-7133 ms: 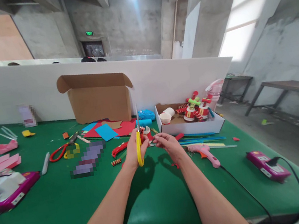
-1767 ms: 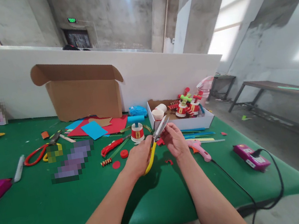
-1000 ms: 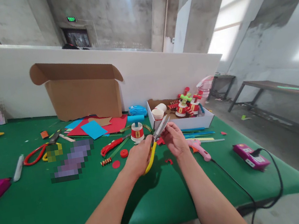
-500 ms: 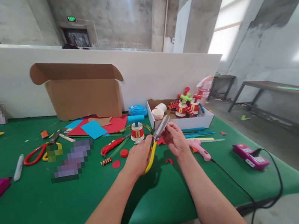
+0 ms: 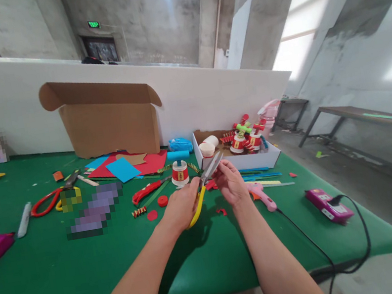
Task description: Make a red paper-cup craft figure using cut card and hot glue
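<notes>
Showing two bare forearms, left hand (image 5: 182,208) and right hand (image 5: 231,184) wearing no gloves, sleeves, rings or watch

Yellow-handled scissors (image 5: 202,186) (blades slightly parted) tilt up-right above the table.

A single head-worn camera supplies the only view; no second view overlaps it. It looks forward and slightly downward from the near edge of the desk (image 5: 72,283), across its green surface. Both forearms enter from the bottom edge and converge on the left hand (image 5: 181,208) and right hand (image 5: 231,184), just below frame centre and close to the lens. The brown carton (image 5: 110,126) stands beyond the hands, left of centre, against the white partition (image 5: 210,97). Behind the carton, the upper half of the frame takes in concrete walls and ceiling. Wide-angle distortion bends the room's edges.
</notes>
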Motion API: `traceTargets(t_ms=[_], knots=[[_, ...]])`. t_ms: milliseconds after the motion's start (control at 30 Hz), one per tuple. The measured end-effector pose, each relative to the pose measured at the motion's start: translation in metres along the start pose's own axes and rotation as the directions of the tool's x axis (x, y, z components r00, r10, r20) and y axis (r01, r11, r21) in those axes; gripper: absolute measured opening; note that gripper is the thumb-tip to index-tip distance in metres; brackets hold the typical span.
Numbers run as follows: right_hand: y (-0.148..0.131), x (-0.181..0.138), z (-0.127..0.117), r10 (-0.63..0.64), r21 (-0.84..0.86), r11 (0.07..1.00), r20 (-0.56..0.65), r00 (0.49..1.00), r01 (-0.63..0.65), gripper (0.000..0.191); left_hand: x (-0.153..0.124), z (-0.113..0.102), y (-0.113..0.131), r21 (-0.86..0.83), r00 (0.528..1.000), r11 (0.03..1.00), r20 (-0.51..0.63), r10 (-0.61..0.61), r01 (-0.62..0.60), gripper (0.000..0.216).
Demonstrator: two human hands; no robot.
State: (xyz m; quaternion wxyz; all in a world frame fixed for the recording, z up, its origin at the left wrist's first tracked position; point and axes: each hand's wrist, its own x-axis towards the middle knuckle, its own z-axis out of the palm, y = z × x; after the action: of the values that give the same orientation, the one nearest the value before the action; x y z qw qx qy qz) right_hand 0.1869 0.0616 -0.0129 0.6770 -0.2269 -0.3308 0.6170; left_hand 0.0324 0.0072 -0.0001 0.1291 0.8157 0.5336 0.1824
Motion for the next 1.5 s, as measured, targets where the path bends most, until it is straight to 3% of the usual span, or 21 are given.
traceTargets(t_ms=[1500], knots=[[-0.0021,0.0021,-0.0038,-0.005,-0.056,0.998,0.011,1.000,0.006,0.020,0.0005,0.0014,-0.0006,0.073,1.000,0.997,0.012,0.014,-0.014,0.033]])
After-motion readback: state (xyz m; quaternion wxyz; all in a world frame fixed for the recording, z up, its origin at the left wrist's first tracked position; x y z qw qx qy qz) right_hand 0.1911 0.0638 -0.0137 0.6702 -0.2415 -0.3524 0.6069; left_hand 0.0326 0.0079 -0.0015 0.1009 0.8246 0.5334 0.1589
